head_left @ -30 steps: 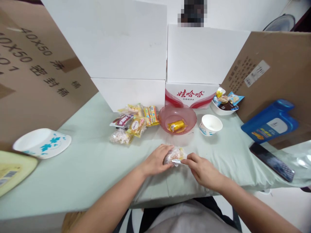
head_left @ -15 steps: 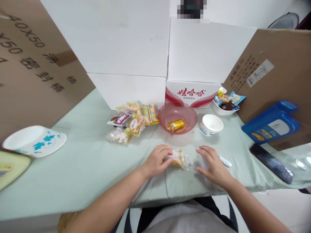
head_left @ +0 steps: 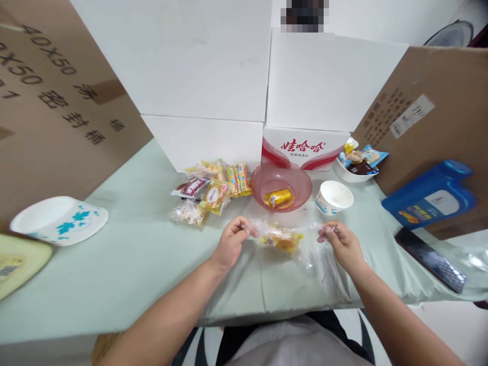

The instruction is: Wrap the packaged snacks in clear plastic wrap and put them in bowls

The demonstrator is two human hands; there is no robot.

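My left hand (head_left: 233,243) pinches the left end of a clear plastic bag (head_left: 308,254), just in front of the bowl. On the other side, my right hand (head_left: 340,243) pinches the bag's upper right edge, so the film is drawn out between them. A yellow snack packet (head_left: 284,240) shows in the middle, within or behind the film; I cannot tell which. Beyond it stands a translucent pink bowl (head_left: 305,189) with a yellow-wrapped snack (head_left: 279,196) in it. A white paper cup (head_left: 339,197) with a blue pattern is past my right hand.
Several packaged snacks (head_left: 215,195) are heaped left of the bowl. White boxes (head_left: 209,147) wall off the back. At right are a white dish (head_left: 354,176) of snacks, a blue bottle (head_left: 430,195) and a phone (head_left: 430,259). A white patterned container (head_left: 72,223) lies far left.
My right hand has gone from open and apart to pinching the bag. My left hand has shifted left and up. The bag is now spread wide, and the white utensil by my right hand is hidden.
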